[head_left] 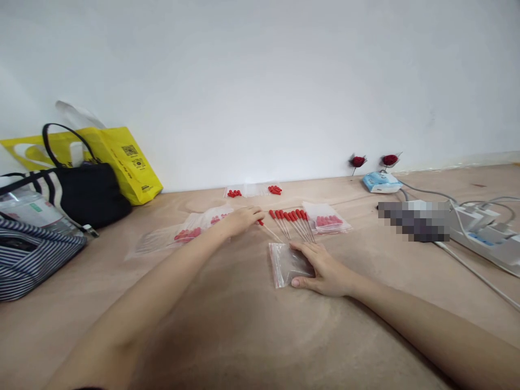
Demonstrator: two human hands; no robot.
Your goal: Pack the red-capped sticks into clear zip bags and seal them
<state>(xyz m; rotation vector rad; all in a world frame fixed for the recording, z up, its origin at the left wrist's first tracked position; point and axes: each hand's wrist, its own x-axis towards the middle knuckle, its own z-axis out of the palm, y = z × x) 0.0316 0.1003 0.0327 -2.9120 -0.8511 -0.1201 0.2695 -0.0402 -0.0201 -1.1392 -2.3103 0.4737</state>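
Note:
My left hand [242,219] reaches forward over the wooden table [244,336] and pinches a thin dropper with a red bulb [268,229]. Just right of it lies a row of several red-capped droppers [293,221]. My right hand [323,269] rests flat, fingers stretched out, on an empty clear zip bag [286,264]. A filled clear bag of red-capped pieces [327,219] lies right of the row. More clear bags with red pieces [187,233] lie under and left of my left forearm.
A black handbag [87,192], a yellow bag [122,157] and a striped bag [32,254] crowd the left. Small bags of red caps [252,190] lie by the wall. At the right are a blue-white box [381,181], two red flowers [357,161], a power strip [485,234] and cables.

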